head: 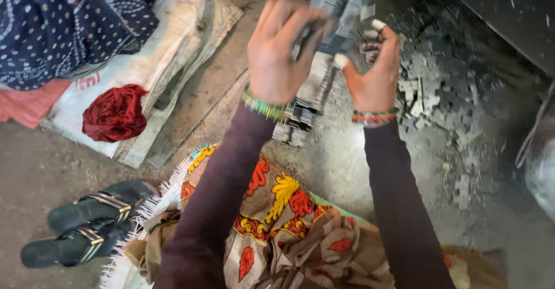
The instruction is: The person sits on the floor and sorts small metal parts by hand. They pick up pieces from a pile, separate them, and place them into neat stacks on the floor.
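Over the floor, both hands are raised w/ a flat grey metal piece [335,45] between them: left hand [277,52] curled, fingers pinching one end, right hand [376,69] gripping the other, probably to line it up, though blur hides the exact grip. I see a stack of like pieces [306,101] just below, scraps [428,92] to the right; red cloth [115,112] & sandals [87,222] lie well left. Nothing blocks the hands.

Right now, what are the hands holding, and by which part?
Both hands, left and right, grip a small flat metal piece by its opposite ends.
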